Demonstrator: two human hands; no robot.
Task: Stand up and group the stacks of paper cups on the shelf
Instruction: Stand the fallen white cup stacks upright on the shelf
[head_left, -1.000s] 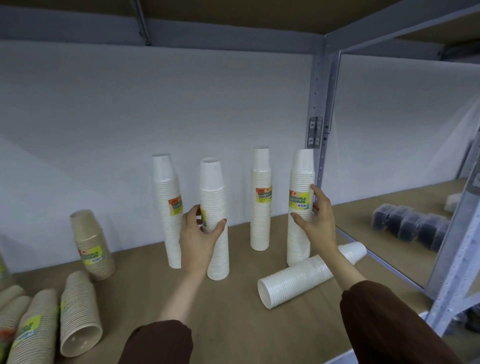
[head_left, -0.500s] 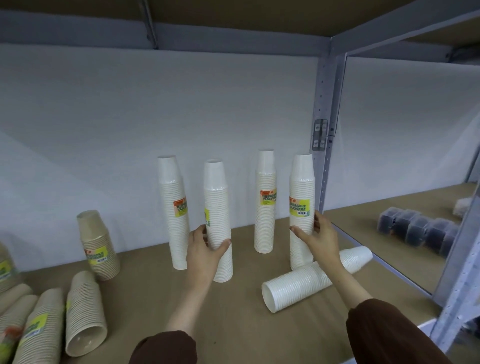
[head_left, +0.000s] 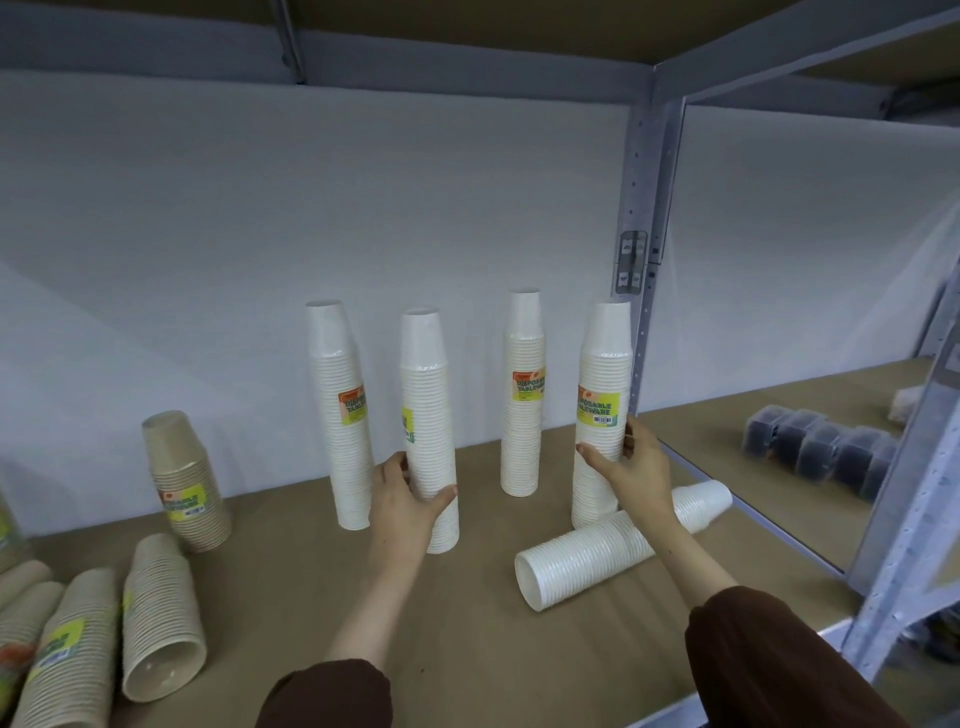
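Several tall white cup stacks stand on the brown shelf (head_left: 467, 639). My left hand (head_left: 405, 506) grips the lower part of the second white stack (head_left: 428, 405), which stands just right of the leftmost white stack (head_left: 340, 410). My right hand (head_left: 631, 467) holds the rightmost standing stack (head_left: 602, 384) just under its yellow label. Between them, further back, stands a third labelled stack (head_left: 522, 395). One white stack (head_left: 597, 551) lies on its side under my right forearm, open end toward me.
Tan cup stacks sit at the left: one upright (head_left: 184, 483), one lying with its mouth toward me (head_left: 158, 613), more at the edge (head_left: 62, 654). A grey metal upright (head_left: 644, 249) divides the shelf. Dark plastic containers (head_left: 815, 452) rest on the right bay.
Both hands slid a little down their stacks while keeping hold. The view shifted slightly; the stacks stay upright in nearly the same places.
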